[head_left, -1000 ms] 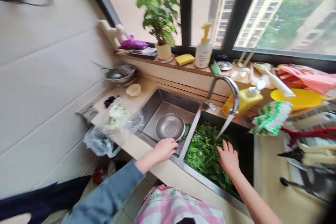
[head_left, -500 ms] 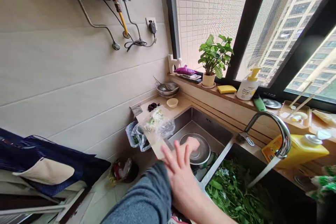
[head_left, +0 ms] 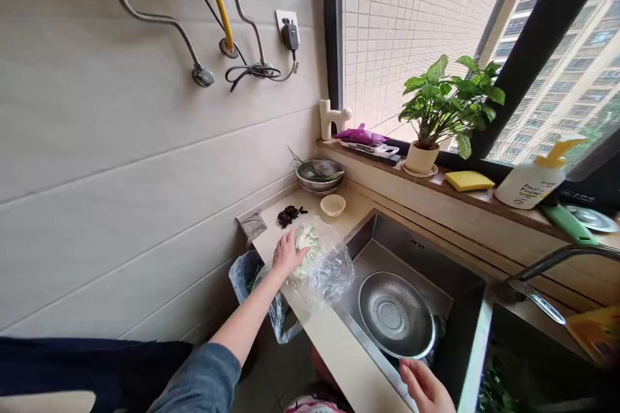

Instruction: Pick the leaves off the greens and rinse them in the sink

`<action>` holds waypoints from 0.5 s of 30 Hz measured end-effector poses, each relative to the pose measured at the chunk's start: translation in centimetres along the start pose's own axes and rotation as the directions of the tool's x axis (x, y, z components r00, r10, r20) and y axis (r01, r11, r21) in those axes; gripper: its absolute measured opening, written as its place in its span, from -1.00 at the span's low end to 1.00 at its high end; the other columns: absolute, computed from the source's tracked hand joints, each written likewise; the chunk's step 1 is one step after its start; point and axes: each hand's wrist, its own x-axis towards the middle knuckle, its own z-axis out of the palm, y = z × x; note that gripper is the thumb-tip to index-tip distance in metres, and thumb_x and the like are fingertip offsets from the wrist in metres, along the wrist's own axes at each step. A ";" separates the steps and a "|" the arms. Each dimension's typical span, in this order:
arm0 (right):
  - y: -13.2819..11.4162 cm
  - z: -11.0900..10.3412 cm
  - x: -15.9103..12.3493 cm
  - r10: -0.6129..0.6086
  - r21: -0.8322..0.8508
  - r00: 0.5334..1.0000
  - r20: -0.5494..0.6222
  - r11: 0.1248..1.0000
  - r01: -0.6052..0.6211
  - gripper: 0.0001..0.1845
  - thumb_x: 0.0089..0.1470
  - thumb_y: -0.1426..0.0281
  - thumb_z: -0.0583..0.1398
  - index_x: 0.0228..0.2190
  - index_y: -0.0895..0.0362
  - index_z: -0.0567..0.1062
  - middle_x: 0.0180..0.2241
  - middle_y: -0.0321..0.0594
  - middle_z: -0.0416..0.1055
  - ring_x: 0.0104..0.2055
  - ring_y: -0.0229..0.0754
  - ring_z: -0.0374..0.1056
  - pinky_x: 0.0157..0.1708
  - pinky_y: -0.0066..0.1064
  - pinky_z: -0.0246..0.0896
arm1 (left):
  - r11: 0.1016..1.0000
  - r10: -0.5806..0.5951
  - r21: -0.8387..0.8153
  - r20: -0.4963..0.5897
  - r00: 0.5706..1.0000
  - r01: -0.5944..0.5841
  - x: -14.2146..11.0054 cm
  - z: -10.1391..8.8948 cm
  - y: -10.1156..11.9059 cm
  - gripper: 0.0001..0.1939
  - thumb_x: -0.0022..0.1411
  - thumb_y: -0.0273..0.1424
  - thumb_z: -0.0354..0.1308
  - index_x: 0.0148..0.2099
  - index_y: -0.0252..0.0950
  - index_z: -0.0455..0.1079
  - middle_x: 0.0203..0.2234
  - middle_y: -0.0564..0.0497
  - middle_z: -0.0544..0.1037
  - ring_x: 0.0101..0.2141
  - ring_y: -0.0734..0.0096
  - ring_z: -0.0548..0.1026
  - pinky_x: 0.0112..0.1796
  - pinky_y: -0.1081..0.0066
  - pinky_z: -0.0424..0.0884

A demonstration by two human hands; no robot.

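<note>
My left hand [head_left: 287, 254] reaches over the counter onto a white and pale green vegetable [head_left: 308, 244], thumb on one side and fingers on the other. The vegetable lies in a clear plastic bag [head_left: 334, 271] that spreads toward the sink edge. Close to the sink's front rim is my right hand [head_left: 427, 390], fingers curled together with nothing visible in them. Just beyond it a round metal strainer basket [head_left: 394, 313] rests in the left sink basin [head_left: 438, 287]; what lies beneath it is mostly hidden.
Dark pieces of food [head_left: 290, 215], a small cream bowl [head_left: 333, 205] and stacked metal bowls [head_left: 320, 174] stand behind the vegetable. A lined bin [head_left: 245, 274] hangs below the counter edge. Leafy greens [head_left: 498, 377] lie in the right basin, beneath the faucet [head_left: 547, 264].
My hands, crossed before the sink earlier, have come apart. The left has reached forward to the vegetable; the right is now by the sink's front rim. The view has shifted closer to the counter.
</note>
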 end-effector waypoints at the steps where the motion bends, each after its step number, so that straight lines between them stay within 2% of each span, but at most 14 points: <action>1: -1.4 1.5 0.9 -0.012 -0.020 1.000 0.004 1.000 0.013 -0.62 -0.10 0.03 0.05 -0.43 -0.02 0.51 -0.36 -0.17 0.51 -0.27 0.00 0.43 -0.31 -0.29 0.36 | 0.999 -0.038 -0.017 0.073 0.997 0.039 1.0 0.7 -1.0 -0.28 0.12 -0.09 0.01 0.19 -0.46 0.01 0.02 -0.36 0.25 0.01 0.03 0.26 -0.06 0.26 0.19; 3: -4.7 5.0 3.2 -0.064 -0.129 0.997 0.033 0.989 0.068 -0.66 -0.02 0.15 -0.01 -0.41 0.00 0.50 -0.36 -0.19 0.51 -0.29 -0.04 0.43 -0.31 -0.31 0.32 | 0.997 -0.057 -0.038 0.180 0.982 0.065 2.2 2.0 -2.1 -0.35 0.16 -0.07 -0.06 0.15 -0.44 0.10 -0.01 -0.33 0.30 -0.03 0.07 0.32 -0.12 0.30 0.23; 4: -6.4 6.8 4.5 -0.089 -0.200 0.994 0.068 0.975 0.101 -0.68 0.00 0.23 -0.03 -0.39 0.01 0.50 -0.34 -0.19 0.50 -0.27 -0.06 0.42 -0.30 -0.33 0.29 | 0.997 -0.045 -0.046 0.192 0.980 0.055 2.5 2.4 -2.3 -0.41 0.19 -0.09 -0.11 0.12 -0.41 0.16 -0.03 -0.29 0.32 -0.06 0.11 0.34 -0.14 0.33 0.24; 7: -10.2 11.2 8.6 -0.079 -0.432 0.985 0.156 0.891 0.139 -0.70 0.00 0.39 -0.03 -0.35 0.03 0.48 -0.35 -0.18 0.50 -0.26 -0.08 0.41 -0.30 -0.34 0.22 | 0.997 0.029 -0.071 0.157 0.987 -0.018 2.8 2.6 -3.0 -0.54 0.28 -0.18 -0.26 -0.01 -0.31 0.31 -0.11 -0.17 0.40 -0.14 0.25 0.39 -0.22 0.40 0.24; 9: -11.8 13.1 11.0 -0.068 -0.506 0.988 0.140 0.853 0.131 -0.77 0.01 0.37 0.01 -0.39 0.07 0.47 -0.43 -0.16 0.48 -0.33 -0.08 0.40 -0.35 -0.35 0.20 | 0.995 0.084 -0.067 0.149 0.985 -0.075 2.9 1.9 -3.4 -0.56 0.30 -0.21 -0.28 -0.14 -0.27 0.38 -0.22 -0.10 0.44 -0.21 0.31 0.41 -0.27 0.43 0.24; 11: -13.2 14.2 12.8 -0.066 -0.411 0.992 0.111 0.905 0.106 -0.73 0.04 0.24 0.02 -0.44 0.10 0.44 -0.54 -0.20 0.42 -0.45 -0.12 0.36 -0.43 -0.37 0.18 | 0.992 0.125 -0.047 0.143 0.982 -0.119 3.3 1.0 -3.8 -0.58 0.29 -0.22 -0.25 -0.29 -0.27 0.40 -0.34 -0.08 0.46 -0.30 0.33 0.42 -0.33 0.43 0.23; 13: -14.6 14.7 14.2 -0.029 -0.132 0.993 0.112 0.990 0.043 -0.56 0.08 0.08 -0.06 -0.41 0.13 0.42 -0.60 -0.24 0.36 -0.56 -0.19 0.30 -0.50 -0.41 0.16 | 0.986 0.160 -0.062 0.104 0.982 -0.154 4.1 0.0 -4.1 -0.59 0.27 -0.24 -0.21 -0.43 -0.29 0.36 -0.46 -0.06 0.43 -0.36 0.33 0.40 -0.35 0.42 0.22; 15: -16.4 14.9 15.3 -0.011 0.211 0.988 0.154 0.977 -0.022 -0.43 0.09 0.01 -0.17 -0.29 0.15 0.41 -0.56 -0.24 0.38 -0.54 -0.23 0.30 -0.50 -0.43 0.19 | 0.973 0.176 -0.160 0.028 0.984 -0.169 5.5 -0.9 -4.1 -0.61 0.25 -0.26 -0.16 -0.52 -0.30 0.29 -0.53 -0.05 0.40 -0.38 0.34 0.37 -0.34 0.42 0.22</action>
